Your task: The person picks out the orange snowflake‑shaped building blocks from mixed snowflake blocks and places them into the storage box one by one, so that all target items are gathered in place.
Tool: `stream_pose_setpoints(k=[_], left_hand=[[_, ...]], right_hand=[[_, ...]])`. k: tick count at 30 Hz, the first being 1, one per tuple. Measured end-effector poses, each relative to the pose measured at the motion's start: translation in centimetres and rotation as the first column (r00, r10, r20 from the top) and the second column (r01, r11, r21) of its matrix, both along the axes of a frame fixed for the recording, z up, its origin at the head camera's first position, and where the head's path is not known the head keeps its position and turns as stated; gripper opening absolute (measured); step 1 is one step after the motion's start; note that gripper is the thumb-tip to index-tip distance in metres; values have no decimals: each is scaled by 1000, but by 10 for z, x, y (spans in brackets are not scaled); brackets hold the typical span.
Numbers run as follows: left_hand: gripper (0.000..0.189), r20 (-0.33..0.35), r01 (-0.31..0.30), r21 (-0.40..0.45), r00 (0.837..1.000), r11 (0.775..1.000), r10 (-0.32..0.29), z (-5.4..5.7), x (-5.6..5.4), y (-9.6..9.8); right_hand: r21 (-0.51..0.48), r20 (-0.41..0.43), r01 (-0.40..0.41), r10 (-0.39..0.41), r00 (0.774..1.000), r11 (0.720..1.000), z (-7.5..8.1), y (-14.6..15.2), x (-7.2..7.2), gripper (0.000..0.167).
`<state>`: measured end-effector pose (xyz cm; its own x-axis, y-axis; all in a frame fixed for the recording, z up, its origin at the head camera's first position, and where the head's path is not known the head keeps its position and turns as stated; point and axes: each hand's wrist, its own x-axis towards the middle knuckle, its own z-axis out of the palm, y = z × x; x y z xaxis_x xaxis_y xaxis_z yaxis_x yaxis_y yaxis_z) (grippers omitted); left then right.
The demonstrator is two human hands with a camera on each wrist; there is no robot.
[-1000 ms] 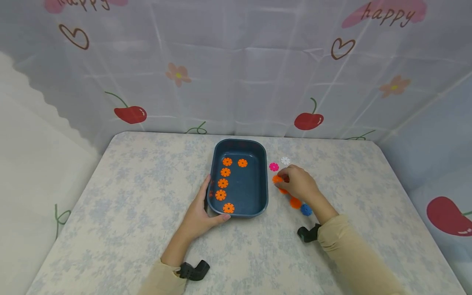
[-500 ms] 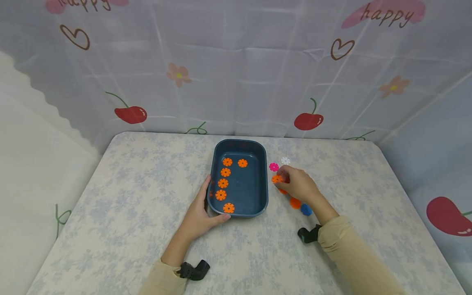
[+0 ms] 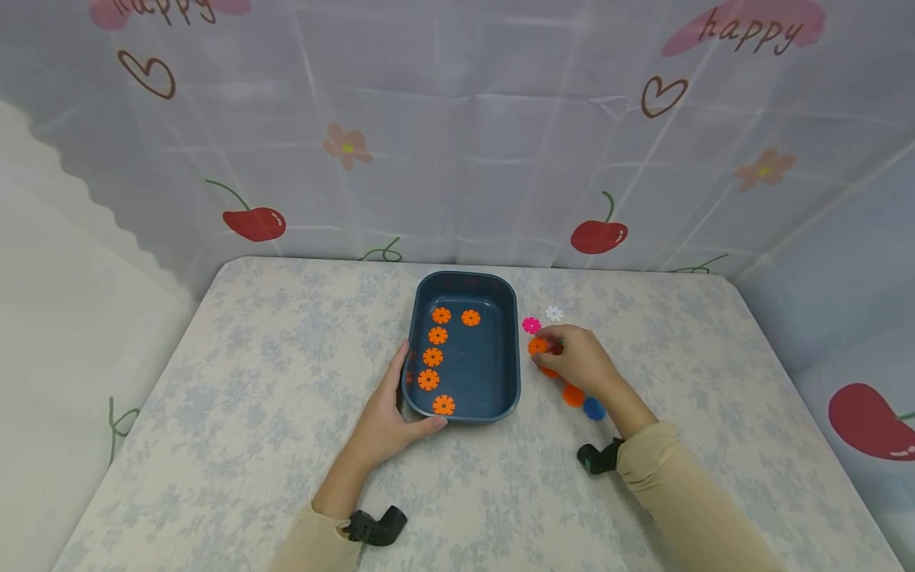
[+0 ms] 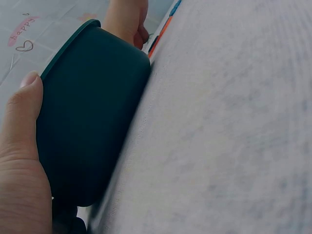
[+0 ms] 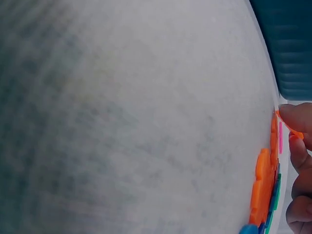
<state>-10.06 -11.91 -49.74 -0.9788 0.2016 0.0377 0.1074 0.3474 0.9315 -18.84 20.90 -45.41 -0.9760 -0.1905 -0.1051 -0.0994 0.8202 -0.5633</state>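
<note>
A dark blue rectangular tray (image 3: 480, 369) stands on the table with several orange notched plastic discs (image 3: 432, 357) inside. My left hand (image 3: 382, 421) grips its near left corner, thumb on the front rim and fingers along the left wall. In the left wrist view the thumb (image 4: 24, 117) lies against the tray's side. Right of the tray, my right hand (image 3: 582, 364) pinches an orange notched disc (image 3: 538, 346) between thumb and fingers, low over the table. In the right wrist view this orange disc (image 5: 296, 132) is tilted between the fingertips. The hand partly hides other discs beneath it.
A pink disc (image 3: 531, 325) and a white disc (image 3: 554, 313) lie beyond the right hand. Nearer me are another orange disc (image 3: 573, 396) and a blue disc (image 3: 594, 408). A printed curtain (image 3: 457, 159) hangs along the table's back edge.
The right hand's fingers have shifted slightly around the orange disc, which stays at nearly the same spot. The left hand and the tray have not moved.
</note>
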Motion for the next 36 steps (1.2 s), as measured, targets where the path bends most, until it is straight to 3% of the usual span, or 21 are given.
stream_pose_setpoints(k=[14, 22, 29, 36], left_hand=[[120, 2, 2, 4, 1000, 1000, -2, 0, 0, 0], [121, -3, 0, 3, 1000, 1000, 0, 0, 0, 0], [121, 1, 1, 5, 1000, 1000, -1, -1, 1, 0], [121, -2, -1, 6, 1000, 1000, 1, 0, 0, 0]], right_hand=[[-10, 11, 4, -4, 1000, 1000, 1, 4, 1, 34], [-30, 6, 60, -59, 998, 998, 5, 8, 2, 43], [-32, -129, 83, -86, 988, 996, 13, 12, -2, 42], [-130, -250, 83, -114, 961, 988, 30, 4, -6, 42]])
